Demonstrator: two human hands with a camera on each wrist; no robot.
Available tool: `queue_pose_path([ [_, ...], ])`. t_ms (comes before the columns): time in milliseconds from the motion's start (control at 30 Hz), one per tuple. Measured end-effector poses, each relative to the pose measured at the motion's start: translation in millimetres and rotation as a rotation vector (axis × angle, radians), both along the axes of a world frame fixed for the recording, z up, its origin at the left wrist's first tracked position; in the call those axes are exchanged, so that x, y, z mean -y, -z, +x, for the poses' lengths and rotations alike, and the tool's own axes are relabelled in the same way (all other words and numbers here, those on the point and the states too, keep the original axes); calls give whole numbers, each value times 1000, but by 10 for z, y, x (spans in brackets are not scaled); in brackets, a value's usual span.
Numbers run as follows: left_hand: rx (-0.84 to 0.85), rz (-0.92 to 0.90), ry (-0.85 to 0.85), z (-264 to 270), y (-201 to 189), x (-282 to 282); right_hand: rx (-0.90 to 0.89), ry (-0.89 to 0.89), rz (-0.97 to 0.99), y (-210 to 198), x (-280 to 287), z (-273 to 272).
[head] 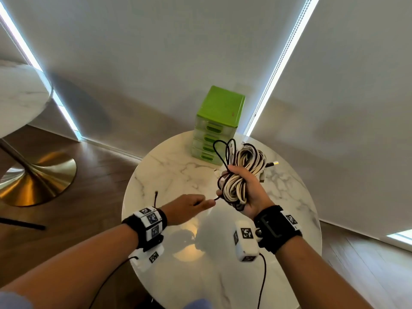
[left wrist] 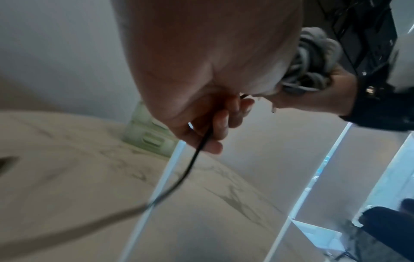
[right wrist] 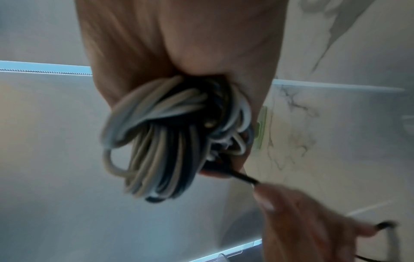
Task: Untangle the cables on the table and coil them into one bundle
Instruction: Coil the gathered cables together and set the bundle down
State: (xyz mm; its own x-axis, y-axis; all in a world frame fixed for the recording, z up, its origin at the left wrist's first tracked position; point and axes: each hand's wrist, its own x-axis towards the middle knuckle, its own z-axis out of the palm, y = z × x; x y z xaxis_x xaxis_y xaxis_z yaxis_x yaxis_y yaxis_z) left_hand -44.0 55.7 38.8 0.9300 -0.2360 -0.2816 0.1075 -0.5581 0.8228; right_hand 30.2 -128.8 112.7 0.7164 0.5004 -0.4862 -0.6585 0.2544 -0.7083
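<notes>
A: While your right hand (head: 246, 188) is wrapped tight round the cable bundle (head: 239, 175), fingers curled full around the white coils, it's held up above the marble table (head: 169, 170), not resting on it.

B: And the left?

A: Your left hand (head: 189, 205) pinches the dark cable (head: 217, 198) just beside the bundle, fingers curled on it; the slack runs through your palm and the loose plug end (head: 156, 193) sticks up by your wrist. In the left wrist view the cord (left wrist: 190, 166) trails down from your fingers.

B: So what bites you from here?

A: Prob three things, imo. Pull that dark strand hard and it could drag the black loops (head: 224, 150) at the top out of shape, or cinch them into a knot. Loosen the right grip to feed it and the white coils may spring apart. Also the USB plug (head: 273, 163) pokes out free on the far side; it might snag a loop as you wind. The green drawer unit (head: 219, 121) stands near, behind the bundle, so watch swinging ends.
</notes>
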Motion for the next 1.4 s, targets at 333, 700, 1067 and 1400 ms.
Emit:
queue_pose_path([
  [333, 571, 395, -46, 251, -146, -629, 344, -151, -381, -41, 272, 38],
  [700, 74, -851, -578, 351, -594, 226, 436, -136, -350, 83, 58, -142],
  [1067, -36, -1087, -836, 510, -789, 379, 537, -235, -476, 32, -48, -37],
  [1400, -83, -1033, -832, 532, -852, 495, 446, -311, -458, 103, -129, -91],
])
